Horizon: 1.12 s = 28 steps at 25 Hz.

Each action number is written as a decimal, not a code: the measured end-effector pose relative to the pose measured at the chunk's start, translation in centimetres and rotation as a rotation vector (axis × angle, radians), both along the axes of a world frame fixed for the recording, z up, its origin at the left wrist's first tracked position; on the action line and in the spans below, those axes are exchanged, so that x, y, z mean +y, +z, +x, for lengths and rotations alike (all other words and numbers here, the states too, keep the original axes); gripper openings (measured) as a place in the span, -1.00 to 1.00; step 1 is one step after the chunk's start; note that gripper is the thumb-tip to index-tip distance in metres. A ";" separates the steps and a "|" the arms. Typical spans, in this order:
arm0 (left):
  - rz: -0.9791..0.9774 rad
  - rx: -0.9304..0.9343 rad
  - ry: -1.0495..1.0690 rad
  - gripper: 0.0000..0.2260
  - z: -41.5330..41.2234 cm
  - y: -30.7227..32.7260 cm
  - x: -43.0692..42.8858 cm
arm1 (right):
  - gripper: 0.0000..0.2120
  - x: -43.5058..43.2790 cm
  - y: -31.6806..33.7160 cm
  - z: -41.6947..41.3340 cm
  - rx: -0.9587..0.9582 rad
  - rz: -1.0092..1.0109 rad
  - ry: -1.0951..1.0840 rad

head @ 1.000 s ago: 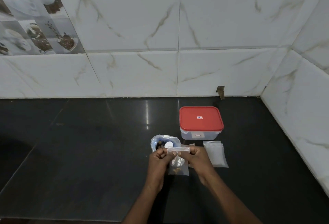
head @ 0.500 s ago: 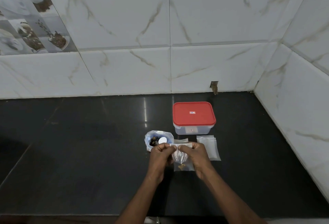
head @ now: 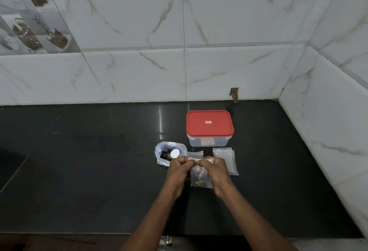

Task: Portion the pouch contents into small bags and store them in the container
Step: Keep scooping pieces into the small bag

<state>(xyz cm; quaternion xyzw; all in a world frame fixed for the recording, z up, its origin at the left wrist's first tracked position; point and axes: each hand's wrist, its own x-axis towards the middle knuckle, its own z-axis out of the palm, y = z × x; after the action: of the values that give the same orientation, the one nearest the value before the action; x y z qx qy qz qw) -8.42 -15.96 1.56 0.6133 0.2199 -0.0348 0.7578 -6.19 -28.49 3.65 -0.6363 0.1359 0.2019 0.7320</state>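
A small clear bag (head: 200,179) with a few brown pieces at its bottom hangs between my hands. My left hand (head: 177,168) and my right hand (head: 213,168) both pinch its top edge, knuckles nearly touching. Behind my left hand stands the open pouch (head: 166,154) with dark contents and a white round scoop inside. A clear container with a red lid (head: 209,126) stands shut farther back on the black counter (head: 89,161). A stack of flat small bags (head: 226,159) lies right of my right hand. Another small bag (head: 195,154) lies just behind my hands.
White marble-look tiled walls close off the back and the right side. The counter's front edge runs below my forearms. A small notch (head: 234,93) shows in the wall behind the container.
My hands have slid closer together along the top edge of the small bag. The camera view has shifted a little.
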 end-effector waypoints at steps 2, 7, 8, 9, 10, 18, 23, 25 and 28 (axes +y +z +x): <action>0.010 -0.017 0.011 -0.77 0.0 -0.3 0.3 | -0.90 -0.2 -0.2 0.1 0.006 -0.022 -0.011; -0.061 -0.033 -0.001 -0.88 -0.1 -0.3 1.0 | -0.84 -1.7 -0.3 0.5 -0.061 0.032 0.052; -0.053 -0.031 0.002 -0.88 -0.1 -0.5 0.9 | -0.87 -1.8 -0.3 0.5 -0.082 0.015 0.056; -0.048 -0.024 0.006 -0.88 -0.2 -0.6 0.7 | -0.90 -1.7 -0.4 0.6 -0.092 -0.006 0.050; -0.040 -0.013 0.017 -0.90 -0.2 -0.6 0.6 | -0.93 -1.7 -0.5 0.6 -0.098 -0.019 0.048; -0.117 0.038 0.108 -0.80 -0.2 -0.2 0.8 | -0.97 -1.4 0.0 0.5 -0.111 0.015 0.055; -0.068 0.036 0.092 -0.91 -0.4 -0.8 1.8 | -0.87 -1.4 -0.2 0.9 -0.089 -0.021 0.038; -0.066 0.008 0.091 -0.92 -0.6 -1.2 1.9 | -0.86 -1.3 -0.6 0.8 -0.103 -0.059 0.014; -0.055 -0.002 0.129 -0.89 -0.4 -1.5 2.0 | -0.96 -1.6 -1.2 0.2 -0.086 0.005 0.064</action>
<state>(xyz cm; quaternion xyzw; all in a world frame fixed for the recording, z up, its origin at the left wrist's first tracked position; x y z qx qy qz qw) -8.84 -14.00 0.10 0.5767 0.2573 0.0085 0.7753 -6.01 -30.13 2.49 -0.6466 0.0833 0.1978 0.7321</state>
